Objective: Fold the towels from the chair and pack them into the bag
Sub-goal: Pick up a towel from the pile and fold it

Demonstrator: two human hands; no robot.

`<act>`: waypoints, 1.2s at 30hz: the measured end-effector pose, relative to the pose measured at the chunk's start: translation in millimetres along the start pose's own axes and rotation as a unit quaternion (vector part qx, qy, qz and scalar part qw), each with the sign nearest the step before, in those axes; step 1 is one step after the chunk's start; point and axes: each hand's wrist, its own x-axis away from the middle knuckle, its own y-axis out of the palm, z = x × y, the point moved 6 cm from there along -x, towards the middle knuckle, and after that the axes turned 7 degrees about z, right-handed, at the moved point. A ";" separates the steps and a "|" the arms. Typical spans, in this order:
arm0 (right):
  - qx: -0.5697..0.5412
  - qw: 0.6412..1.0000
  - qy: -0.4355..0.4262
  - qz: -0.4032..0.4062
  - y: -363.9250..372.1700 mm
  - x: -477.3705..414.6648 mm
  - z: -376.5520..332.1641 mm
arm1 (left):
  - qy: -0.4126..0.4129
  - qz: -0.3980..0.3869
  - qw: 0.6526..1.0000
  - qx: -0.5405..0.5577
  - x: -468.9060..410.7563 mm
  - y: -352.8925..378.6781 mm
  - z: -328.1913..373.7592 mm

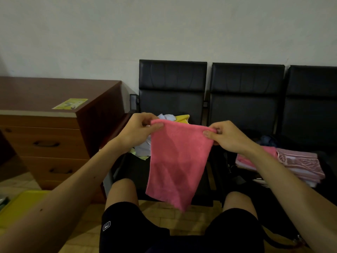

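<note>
Left hand (144, 128): the grip pinches the upper left corner of the pink terry towel (178, 161), thumb against curled fingers.
Right hand (228, 136): the grip pinches the upper right corner of the same towel.
Pink terry towel: held in the air in front of the knees, top edge stretched between both hands, the rest hanging free.
Loose pile of pale lilac and yellow cloths (168, 116): on the seat of the leftmost black padded chair (171, 88), behind the held towel.
Folded stack of pink and patterned towels (300, 161): to the right, apparently resting on a dark bag (231, 172); that area is too dim to confirm.
Brown wooden drawer unit (54, 139): left of the chairs, with a yellow-green sticker (70, 103) on its top.
</note>
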 end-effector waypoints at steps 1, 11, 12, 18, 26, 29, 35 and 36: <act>-0.060 0.998 0.025 -0.011 2.7 2.5 7.1 | -0.012 -0.006 0.998 0.062 2.3 2.1 -0.4; -0.480 0.869 0.118 -0.034 40.6 34.2 23.6 | 0.038 0.092 0.989 0.107 0.7 17.6 22.4; -0.508 0.848 0.137 -0.064 59.2 42.4 27.4 | 0.053 0.111 0.987 0.103 0.4 18.2 27.2; -0.379 0.881 0.176 -0.220 145.1 96.5 37.4 | 0.092 0.142 0.982 0.088 2.3 20.1 34.9; -0.571 0.786 0.176 -0.159 100.2 92.2 14.7 | -0.009 0.210 0.978 -0.007 -7.0 -5.3 -19.5; -0.571 0.787 0.182 -0.144 90.4 90.1 2.3 | -0.052 0.185 0.979 -0.070 -4.5 4.8 -45.9; -0.589 0.778 0.172 -0.134 81.2 87.0 -14.1 | -0.241 0.126 0.958 0.090 8.6 29.6 -78.0; -0.598 0.773 0.170 -0.131 80.6 85.6 -17.6 | -0.301 0.106 0.931 0.179 13.5 36.6 -83.8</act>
